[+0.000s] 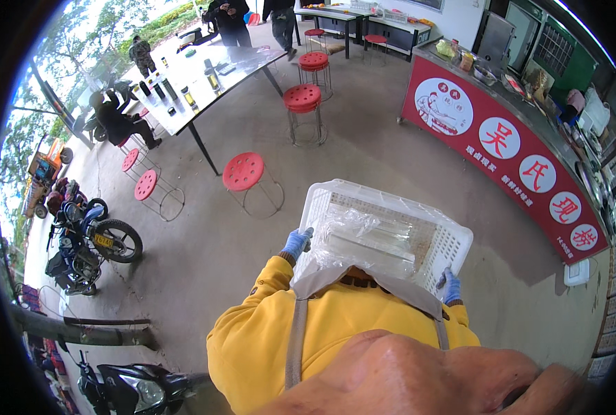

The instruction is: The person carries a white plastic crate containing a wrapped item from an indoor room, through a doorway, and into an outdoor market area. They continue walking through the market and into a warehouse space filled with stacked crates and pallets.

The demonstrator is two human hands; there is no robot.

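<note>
In front of my body I carry a white plastic crate (453, 238) with slotted walls, slightly tilted. My left hand (297, 243), in a blue glove, is closed on its left side. On the right end, my right hand (450, 286), gloved in blue too, grips the crate near its close corner. Inside lie clear plastic-wrapped packages (370, 242); what they contain is hard to make out. My yellow sleeves and the apron's bib partly hide the crate's near edge.
Red stools (244, 171) stand ahead and to the left, by a long white table (208, 69) with bottles. A red-fronted counter (488, 138) curves along the right. A motorcycle (90, 242) and scooter (132, 387) are parked left. Several people are near the table.
</note>
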